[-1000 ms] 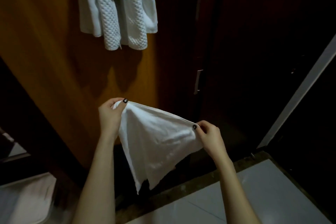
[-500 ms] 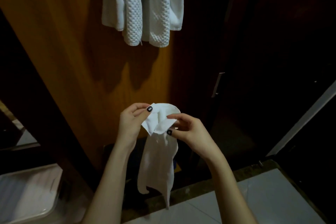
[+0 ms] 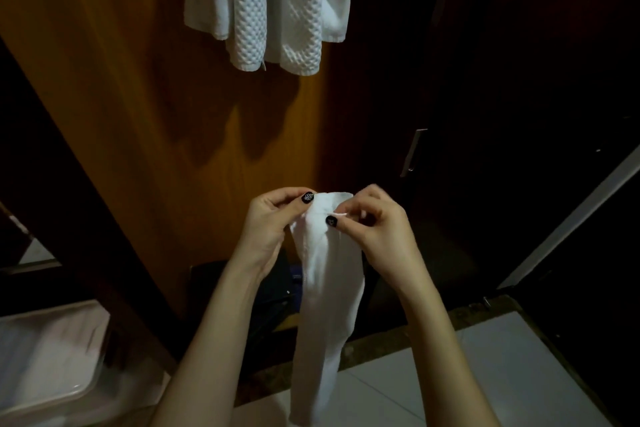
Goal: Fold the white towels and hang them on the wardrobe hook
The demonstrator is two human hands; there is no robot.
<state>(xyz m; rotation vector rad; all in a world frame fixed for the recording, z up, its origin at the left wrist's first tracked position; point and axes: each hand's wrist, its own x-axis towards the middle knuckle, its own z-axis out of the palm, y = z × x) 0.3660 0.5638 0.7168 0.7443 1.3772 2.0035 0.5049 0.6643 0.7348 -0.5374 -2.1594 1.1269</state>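
A white towel [image 3: 327, 291] hangs in a long narrow fold in front of the wooden wardrobe panel [image 3: 145, 121]. Its top corners are brought together. My left hand [image 3: 273, 222] pinches the top from the left side. My right hand [image 3: 375, 229] pinches it from the right, thumb on the cloth. Both hands nearly touch. Above, several white towels [image 3: 273, 3] hang against the wardrobe; their hook is out of view past the top edge.
A dark wardrobe door with a metal handle [image 3: 414, 152] stands to the right. A pale plastic container [image 3: 48, 357] sits at the lower left. White floor tiles [image 3: 502, 374] lie below, past a dark stone threshold. A dark object rests on the floor behind the towel.
The towel was spread wide between my hands a second ago. My hands came together, and it now hangs as a narrow folded strip. The view has shifted left.
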